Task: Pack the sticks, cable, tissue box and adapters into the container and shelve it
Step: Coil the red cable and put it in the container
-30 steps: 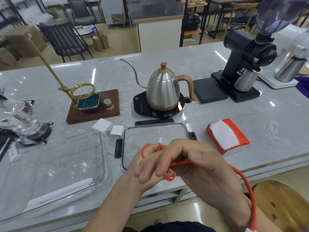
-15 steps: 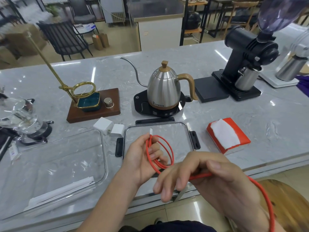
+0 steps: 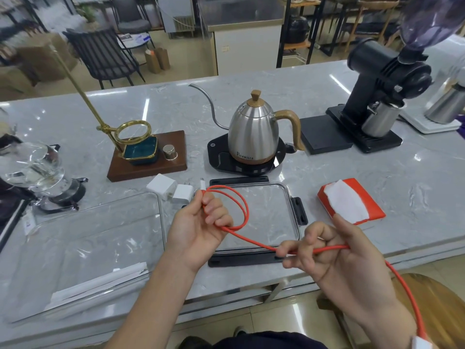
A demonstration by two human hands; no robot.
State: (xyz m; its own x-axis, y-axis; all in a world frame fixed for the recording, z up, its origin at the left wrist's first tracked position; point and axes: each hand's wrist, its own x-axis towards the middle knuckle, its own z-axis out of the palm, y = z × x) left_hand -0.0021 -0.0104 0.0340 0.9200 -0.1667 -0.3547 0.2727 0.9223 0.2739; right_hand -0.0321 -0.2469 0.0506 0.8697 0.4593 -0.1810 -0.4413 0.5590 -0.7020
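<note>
Cable (image 3: 235, 205), red and thin, is held above the desk (image 3: 415, 172), over the clear lid (image 3: 264, 215) that lies flat near the front edge. It reads as light, limp and springy: judged likely to uncoil if released, so best held at the gathered loops, not along the loose run. Its far length trails off the desk edge past the right wrist to a white plug at the lower right.

Left hand (image 3: 198, 227) is raised palm-up, fingers curled round two loops, with the white connector end standing above the knuckles. Right hand (image 3: 334, 258) sits lower and nearer the body, palm toward the camera, fingers pinching the straight run drawn taut between the hands.

Container (image 3: 161, 222), clear and glassy, stands at the left of the desk with the white sticks (image 3: 100, 283) already lying inside along its near wall. Two white adapters (image 3: 171, 188) rest touching each other just beyond it. Tissue box (image 3: 375, 210), red, lies well to the right, not yet packed.
</note>
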